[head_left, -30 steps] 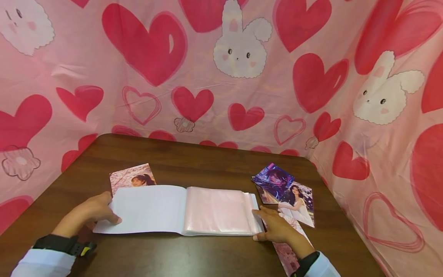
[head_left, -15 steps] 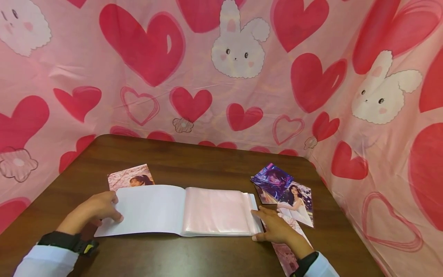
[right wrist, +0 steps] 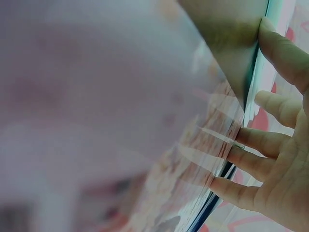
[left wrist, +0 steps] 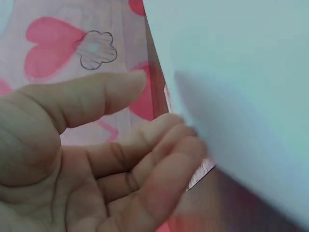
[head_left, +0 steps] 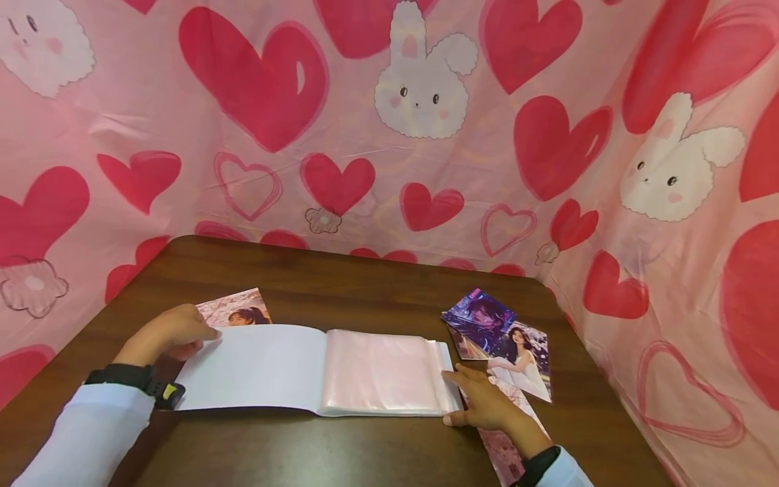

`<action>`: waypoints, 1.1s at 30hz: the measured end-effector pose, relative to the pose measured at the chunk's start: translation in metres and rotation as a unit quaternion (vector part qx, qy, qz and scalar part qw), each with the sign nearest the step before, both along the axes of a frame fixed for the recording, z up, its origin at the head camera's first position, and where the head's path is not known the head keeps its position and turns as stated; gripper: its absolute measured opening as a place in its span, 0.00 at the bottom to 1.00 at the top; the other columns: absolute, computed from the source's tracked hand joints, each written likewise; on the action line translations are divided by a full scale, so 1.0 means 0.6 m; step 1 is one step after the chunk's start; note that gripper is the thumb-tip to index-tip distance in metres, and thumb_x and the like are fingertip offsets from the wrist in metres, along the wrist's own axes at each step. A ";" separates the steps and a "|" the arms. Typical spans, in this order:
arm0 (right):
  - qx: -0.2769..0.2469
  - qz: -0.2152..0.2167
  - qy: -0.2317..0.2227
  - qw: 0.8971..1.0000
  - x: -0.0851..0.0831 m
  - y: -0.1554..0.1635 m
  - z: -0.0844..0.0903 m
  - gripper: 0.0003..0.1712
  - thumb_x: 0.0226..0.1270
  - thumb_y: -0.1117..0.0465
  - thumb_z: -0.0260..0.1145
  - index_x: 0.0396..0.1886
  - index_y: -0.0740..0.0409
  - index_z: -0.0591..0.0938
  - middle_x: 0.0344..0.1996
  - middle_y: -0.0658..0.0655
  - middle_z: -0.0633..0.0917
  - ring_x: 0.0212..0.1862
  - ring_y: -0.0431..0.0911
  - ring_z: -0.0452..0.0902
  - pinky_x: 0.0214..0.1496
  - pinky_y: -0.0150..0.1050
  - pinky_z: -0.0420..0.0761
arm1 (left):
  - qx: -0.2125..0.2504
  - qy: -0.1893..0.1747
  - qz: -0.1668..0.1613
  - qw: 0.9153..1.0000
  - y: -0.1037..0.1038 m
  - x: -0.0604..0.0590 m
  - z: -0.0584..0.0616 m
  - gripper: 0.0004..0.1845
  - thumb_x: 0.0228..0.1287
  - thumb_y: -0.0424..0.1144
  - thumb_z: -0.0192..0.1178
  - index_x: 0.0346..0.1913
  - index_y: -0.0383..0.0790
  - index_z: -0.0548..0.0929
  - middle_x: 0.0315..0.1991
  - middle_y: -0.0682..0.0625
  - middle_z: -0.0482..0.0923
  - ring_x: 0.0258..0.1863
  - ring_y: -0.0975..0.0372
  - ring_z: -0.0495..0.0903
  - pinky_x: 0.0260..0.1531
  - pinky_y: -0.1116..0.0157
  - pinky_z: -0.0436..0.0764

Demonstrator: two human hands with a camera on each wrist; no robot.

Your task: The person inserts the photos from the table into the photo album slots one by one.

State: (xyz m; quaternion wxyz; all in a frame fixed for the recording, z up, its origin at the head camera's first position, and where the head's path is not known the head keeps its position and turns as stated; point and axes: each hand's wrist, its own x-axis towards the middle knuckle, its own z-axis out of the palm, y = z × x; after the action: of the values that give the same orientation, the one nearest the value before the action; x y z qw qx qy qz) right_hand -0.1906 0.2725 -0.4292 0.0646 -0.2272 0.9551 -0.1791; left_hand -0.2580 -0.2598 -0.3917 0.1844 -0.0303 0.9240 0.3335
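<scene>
A small photo album lies open, its white inside cover (head_left: 262, 368) on the left and clear plastic sleeves (head_left: 380, 372) on the right. My left hand (head_left: 173, 331) is at the cover's upper left corner. In the left wrist view the bent fingertips touch the edge of the cover (left wrist: 241, 63), while the thumb stays apart from it. My right hand (head_left: 487, 404) rests along the album's right edge, thumb toward the near corner. The right wrist view shows its mostly straight fingers (right wrist: 260, 142) touching that edge. A pink blossom photo (head_left: 502, 446) lies partly under this hand.
Behind the cover, a photo of a person with a ponytail (head_left: 234, 308) is partly hidden. Several overlapping photos lie at the right, including a purple one (head_left: 481, 311) and one with a white dress (head_left: 526, 365). A pink heart-print cloth (head_left: 365, 88) hangs behind the brown table (head_left: 341, 281).
My left hand has moved up along the cover's left edge, from its lower part to the upper corner. The right hand and the album's sleeves have stayed in place.
</scene>
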 end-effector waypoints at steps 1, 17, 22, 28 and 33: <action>-0.001 0.002 0.003 1.000 0.000 0.001 -0.001 0.44 0.46 0.47 0.75 0.61 0.63 0.71 0.60 0.77 0.65 0.58 0.73 0.59 0.50 0.69 0.63 | 0.007 0.004 0.010 1.000 0.000 -0.005 0.000 0.18 0.58 0.42 0.62 0.35 0.25 0.76 0.20 0.45 0.71 0.17 0.58 0.72 0.21 0.64 0.78; -0.003 0.005 0.004 1.000 0.002 0.002 -0.002 0.44 0.45 0.46 0.75 0.60 0.64 0.72 0.59 0.77 0.65 0.58 0.72 0.60 0.51 0.69 0.63 | -0.030 0.034 0.159 0.986 0.003 -0.042 -0.022 0.36 0.55 0.47 0.63 0.47 0.15 0.64 0.32 0.30 0.66 0.28 0.47 0.70 0.23 0.60 0.78; -0.003 0.000 0.000 1.000 0.002 0.004 -0.002 0.45 0.45 0.46 0.75 0.60 0.64 0.71 0.59 0.77 0.65 0.58 0.72 0.59 0.50 0.69 0.63 | -0.032 0.026 0.196 0.980 0.014 -0.058 -0.030 0.50 0.47 0.48 0.68 0.55 0.11 0.51 0.38 0.24 0.54 0.38 0.37 0.63 0.30 0.49 0.78; -0.005 0.000 0.001 1.000 0.002 0.002 -0.001 0.44 0.46 0.47 0.75 0.61 0.64 0.72 0.60 0.77 0.64 0.58 0.73 0.59 0.51 0.69 0.62 | -0.051 0.038 0.212 0.975 0.030 -0.066 -0.036 0.55 0.39 0.46 0.72 0.54 0.11 0.48 0.38 0.21 0.50 0.44 0.30 0.58 0.35 0.43 0.74; -0.006 0.001 0.001 1.000 0.004 0.000 0.000 0.44 0.46 0.47 0.75 0.60 0.63 0.72 0.59 0.77 0.64 0.58 0.74 0.59 0.51 0.70 0.62 | -0.074 0.052 0.213 0.973 0.036 -0.070 -0.043 0.51 0.37 0.40 0.73 0.52 0.10 0.50 0.37 0.20 0.51 0.43 0.30 0.58 0.33 0.46 0.71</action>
State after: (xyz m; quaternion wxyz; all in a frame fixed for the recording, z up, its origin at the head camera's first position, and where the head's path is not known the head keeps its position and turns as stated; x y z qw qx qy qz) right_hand -0.1881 0.2727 -0.4291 0.0621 -0.2288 0.9538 -0.1846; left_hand -0.3002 -0.2384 -0.4175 0.0581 -0.2229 0.9268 0.2967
